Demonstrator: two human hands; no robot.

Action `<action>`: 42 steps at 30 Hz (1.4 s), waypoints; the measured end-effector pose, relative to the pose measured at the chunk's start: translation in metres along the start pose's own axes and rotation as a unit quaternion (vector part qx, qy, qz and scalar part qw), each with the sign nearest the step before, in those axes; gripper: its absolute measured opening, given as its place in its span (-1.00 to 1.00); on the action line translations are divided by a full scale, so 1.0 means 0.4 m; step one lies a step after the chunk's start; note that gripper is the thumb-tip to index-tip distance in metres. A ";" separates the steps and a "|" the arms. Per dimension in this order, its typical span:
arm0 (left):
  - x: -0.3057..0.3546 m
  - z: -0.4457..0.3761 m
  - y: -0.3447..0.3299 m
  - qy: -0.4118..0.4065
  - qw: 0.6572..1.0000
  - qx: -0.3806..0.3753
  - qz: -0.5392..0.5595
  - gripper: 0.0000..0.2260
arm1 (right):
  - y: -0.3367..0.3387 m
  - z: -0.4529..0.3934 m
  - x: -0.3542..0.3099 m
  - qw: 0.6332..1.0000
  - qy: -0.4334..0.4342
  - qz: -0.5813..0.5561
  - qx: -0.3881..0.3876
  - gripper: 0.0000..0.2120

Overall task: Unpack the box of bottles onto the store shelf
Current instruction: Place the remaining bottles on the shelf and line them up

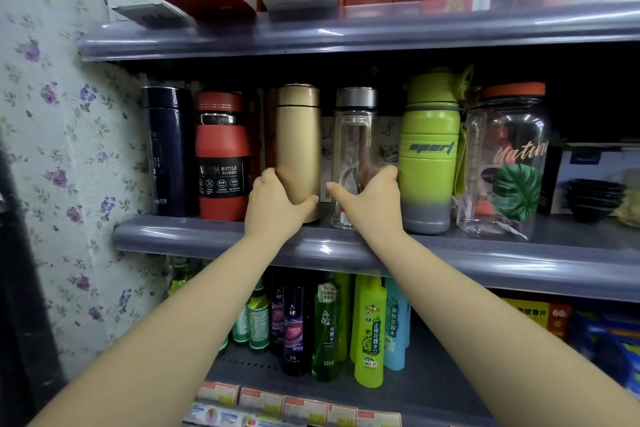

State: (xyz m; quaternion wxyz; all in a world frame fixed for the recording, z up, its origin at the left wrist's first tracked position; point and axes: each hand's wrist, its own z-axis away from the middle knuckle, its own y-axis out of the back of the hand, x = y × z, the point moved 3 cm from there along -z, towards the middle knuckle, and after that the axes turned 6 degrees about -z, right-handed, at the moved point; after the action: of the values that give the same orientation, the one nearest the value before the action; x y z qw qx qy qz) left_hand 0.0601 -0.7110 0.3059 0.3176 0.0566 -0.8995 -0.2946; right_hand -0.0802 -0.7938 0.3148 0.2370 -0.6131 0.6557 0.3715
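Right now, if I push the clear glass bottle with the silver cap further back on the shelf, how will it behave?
The clear glass bottle is tall and narrow, so a push near its silver cap may tip it; the right hand sits low, which seems safer. It looks empty, probably light, yet fragile. The gold flask and green sport bottle stand close, so it could knock them.

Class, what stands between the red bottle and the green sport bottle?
Head view: the gold flask and the clear glass bottle, each held by a hand.

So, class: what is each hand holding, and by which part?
Left hand wraps the gold flask low on its body; right hand grips the clear glass bottle near its base.
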 end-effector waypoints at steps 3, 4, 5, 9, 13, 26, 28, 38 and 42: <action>-0.006 -0.002 0.003 -0.005 1.000 0.002 -0.006 -0.22 | -0.002 -0.001 0.001 1.000 0.004 0.014 0.002 -0.31; -0.007 -0.002 0.004 -0.007 1.000 0.001 -0.006 -0.22 | -0.002 -0.001 0.000 1.000 0.005 0.019 0.005 -0.31; -0.008 -0.003 0.004 -0.009 1.000 0.000 -0.004 -0.23 | -0.002 -0.001 0.000 1.000 0.004 0.022 0.006 -0.31; -0.011 -0.003 0.006 -0.019 1.000 -0.016 0.003 -0.22 | 0.001 -0.002 0.001 1.000 -0.005 0.011 0.005 -0.33; -0.009 0.005 0.022 -0.024 0.999 -0.025 0.030 -0.16 | 0.002 0.002 -0.007 0.999 0.020 0.023 0.016 -0.16; -0.171 0.043 0.164 -0.022 0.974 0.133 0.182 -0.56 | -0.077 0.126 -0.164 0.956 0.282 -0.077 -0.012 -0.44; -0.217 0.026 0.190 -0.008 0.972 0.158 0.171 -0.56 | -0.158 0.152 -0.194 0.960 0.254 -0.066 -0.096 -0.40; -0.389 -0.099 0.248 0.096 0.978 0.157 0.103 -0.35 | -0.394 0.106 -0.208 0.989 0.027 -0.055 -0.135 -0.12; -0.406 -0.135 0.220 0.133 0.977 0.119 0.116 -0.19 | -0.418 0.080 -0.181 0.988 -0.005 -0.032 -0.151 -0.07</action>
State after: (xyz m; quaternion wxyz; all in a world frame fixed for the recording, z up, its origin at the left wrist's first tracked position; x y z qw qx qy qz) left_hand 0.2290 -0.6185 0.3022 0.4571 0.0277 -0.8784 -0.1367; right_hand 0.0890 -0.7188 0.3177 0.1571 -0.6608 0.5708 0.4612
